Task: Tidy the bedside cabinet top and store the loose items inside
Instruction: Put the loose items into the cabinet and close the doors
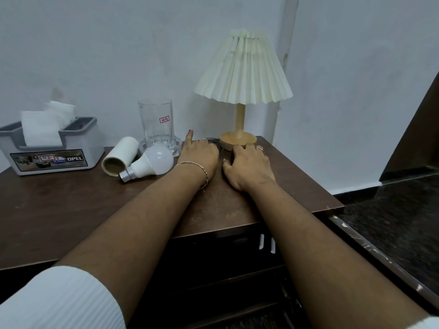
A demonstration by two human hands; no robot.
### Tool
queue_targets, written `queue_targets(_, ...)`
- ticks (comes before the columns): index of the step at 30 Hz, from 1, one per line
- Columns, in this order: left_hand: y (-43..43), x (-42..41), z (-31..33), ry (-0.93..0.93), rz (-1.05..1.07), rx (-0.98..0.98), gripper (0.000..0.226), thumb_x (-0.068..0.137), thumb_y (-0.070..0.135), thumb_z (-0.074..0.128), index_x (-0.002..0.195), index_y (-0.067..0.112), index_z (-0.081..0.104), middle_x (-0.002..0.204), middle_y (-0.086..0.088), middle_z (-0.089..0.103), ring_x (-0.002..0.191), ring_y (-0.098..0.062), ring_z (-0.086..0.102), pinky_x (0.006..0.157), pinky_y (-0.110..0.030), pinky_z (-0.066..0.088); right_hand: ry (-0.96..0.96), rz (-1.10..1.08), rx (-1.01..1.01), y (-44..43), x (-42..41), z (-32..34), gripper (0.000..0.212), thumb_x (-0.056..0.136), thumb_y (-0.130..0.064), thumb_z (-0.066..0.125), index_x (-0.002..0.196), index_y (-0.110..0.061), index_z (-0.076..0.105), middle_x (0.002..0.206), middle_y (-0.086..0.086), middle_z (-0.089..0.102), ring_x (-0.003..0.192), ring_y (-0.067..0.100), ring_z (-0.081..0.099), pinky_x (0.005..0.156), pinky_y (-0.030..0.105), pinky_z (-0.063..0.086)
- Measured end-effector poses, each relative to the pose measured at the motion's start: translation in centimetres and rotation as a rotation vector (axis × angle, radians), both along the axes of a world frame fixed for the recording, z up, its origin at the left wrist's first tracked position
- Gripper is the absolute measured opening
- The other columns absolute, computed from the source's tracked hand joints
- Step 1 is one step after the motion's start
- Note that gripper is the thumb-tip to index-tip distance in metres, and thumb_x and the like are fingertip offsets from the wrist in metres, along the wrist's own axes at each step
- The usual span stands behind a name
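Observation:
My left hand (199,154) lies on the brown cabinet top (71,205), forefinger stretched out and the other fingers curled over a black lamp cord (215,141). My right hand (248,166) rests palm down beside it, its bent fingertips touching the wooden base (237,138) of a pleated cream table lamp (242,67); what lies under those fingers is hidden. Loose to the left are a white light bulb (152,162) on its side and a cream cardboard tube (121,155). A tall clear glass (155,122) stands behind them on a glass dish (177,144).
A grey tissue holder (52,150) with white tissues stands at the back left against the wall. Below the top, the dark cabinet front shows two pale handles (267,243). A dark stone ledge (392,210) runs along the right.

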State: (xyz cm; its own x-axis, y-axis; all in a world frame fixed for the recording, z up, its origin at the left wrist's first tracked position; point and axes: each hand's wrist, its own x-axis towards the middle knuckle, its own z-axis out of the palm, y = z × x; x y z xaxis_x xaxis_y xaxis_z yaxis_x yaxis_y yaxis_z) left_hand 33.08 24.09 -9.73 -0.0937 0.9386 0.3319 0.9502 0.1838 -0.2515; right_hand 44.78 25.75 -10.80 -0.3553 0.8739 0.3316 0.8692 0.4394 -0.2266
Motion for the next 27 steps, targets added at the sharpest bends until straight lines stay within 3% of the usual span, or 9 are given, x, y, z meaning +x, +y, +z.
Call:
queue_targets(4, -0.3, -0.3, 0.0, 0.031, -0.049, 0.04, 0.024, 0.095, 0.008, 0.04, 0.11, 0.005, 0.059, 0.114, -0.017, 0.06, 0.108, -0.032, 0.057, 0.116, -0.042, 0.02, 0.027, 0.039, 0.114, -0.4, 0.1, 0.2, 0.026, 0.092, -0.02, 0.046, 0.113, -0.008, 0.054, 0.115, 0.014, 0.056, 0.109, 0.031, 0.05, 0.088, 0.041, 0.043)
queue_targets(7, -0.9, -0.3, 0.3, 0.017, -0.098, 0.07, 0.021, 0.094, 0.006, 0.043, 0.109, 0.002, 0.058, 0.112, -0.018, 0.061, 0.107, -0.035, 0.057, 0.097, -0.039, 0.039, 0.094, 0.081, 0.165, -0.5, 0.3, 0.2, 0.019, 0.089, -0.004, 0.047, 0.108, -0.007, 0.05, 0.108, 0.014, 0.059, 0.097, 0.029, 0.055, 0.072, 0.034, 0.039)
queue_targets(9, -1.6, -0.2, 0.6, 0.026, -0.131, 0.072, 0.021, 0.093, 0.005, 0.042, 0.106, 0.003, 0.058, 0.111, -0.018, 0.062, 0.105, -0.036, 0.057, 0.084, -0.039, 0.043, 0.142, 0.091, 0.183, -0.6, 0.4, 0.1, 0.015, 0.091, 0.0, 0.048, 0.104, -0.006, 0.048, 0.102, 0.014, 0.061, 0.09, 0.029, 0.056, 0.068, 0.033, 0.034)
queue_targets(13, -2.8, 0.2, 0.5, 0.008, -0.182, 0.056, 0.02, 0.092, 0.011, 0.044, 0.1, 0.004, 0.061, 0.107, -0.017, 0.062, 0.101, -0.034, 0.058, 0.079, -0.039, 0.044, 0.179, 0.076, 0.184, -1.0, 0.8, 0.0, 0.012, 0.093, 0.001, 0.045, 0.102, -0.004, 0.05, 0.099, 0.015, 0.062, 0.091, 0.032, 0.059, 0.069, 0.034, 0.037)
queue_targets(19, -5.3, 0.5, 1.5, -0.518, -0.178, 0.239, 0.026, 0.084, 0.014, 0.053, 0.101, 0.013, 0.071, 0.103, -0.014, 0.07, 0.099, -0.031, 0.062, 0.087, -0.037, 0.051, 0.154, 0.067, 0.177, -2.8, 1.3, 0.1, 0.014, 0.095, -0.002, 0.045, 0.107, -0.004, 0.054, 0.111, 0.015, 0.058, 0.101, 0.031, 0.058, 0.08, 0.037, 0.045)
queue_targets(21, -6.4, 0.8, 2.6, -0.688, -0.17, 0.323, 0.026, 0.084, 0.012, 0.053, 0.102, 0.013, 0.072, 0.101, -0.009, 0.072, 0.099, -0.024, 0.064, 0.088, -0.027, 0.049, 0.174, 0.066, 0.172, -3.6, 1.6, 0.0, 0.013, 0.095, -0.002, 0.046, 0.103, -0.005, 0.055, 0.111, 0.015, 0.057, 0.1, 0.032, 0.058, 0.081, 0.038, 0.045)
queue_targets(24, -7.9, 1.4, 4.3, -0.926, -0.174, 0.385, 0.023, 0.085, 0.011, 0.054, 0.099, 0.013, 0.072, 0.091, -0.004, 0.071, 0.084, -0.014, 0.063, 0.079, -0.019, 0.044, 0.304, 0.028, 0.086, -4.5, 2.4, 0.1, 0.013, 0.093, -0.006, 0.047, 0.102, -0.005, 0.056, 0.108, 0.015, 0.06, 0.099, 0.032, 0.056, 0.078, 0.035, 0.042)
queue_targets(27, -9.1, 2.0, 5.5, -1.244, -0.205, 0.376, 0.019, 0.087, 0.007, 0.052, 0.086, 0.016, 0.069, 0.073, -0.003, 0.066, 0.065, -0.011, 0.059, 0.074, -0.025, 0.05, 0.496, -0.045, -0.032, -5.2, 3.3, 0.1, 0.016, 0.092, -0.01, 0.051, 0.105, -0.008, 0.06, 0.108, 0.011, 0.064, 0.102, 0.029, 0.057, 0.08, 0.032, 0.044)
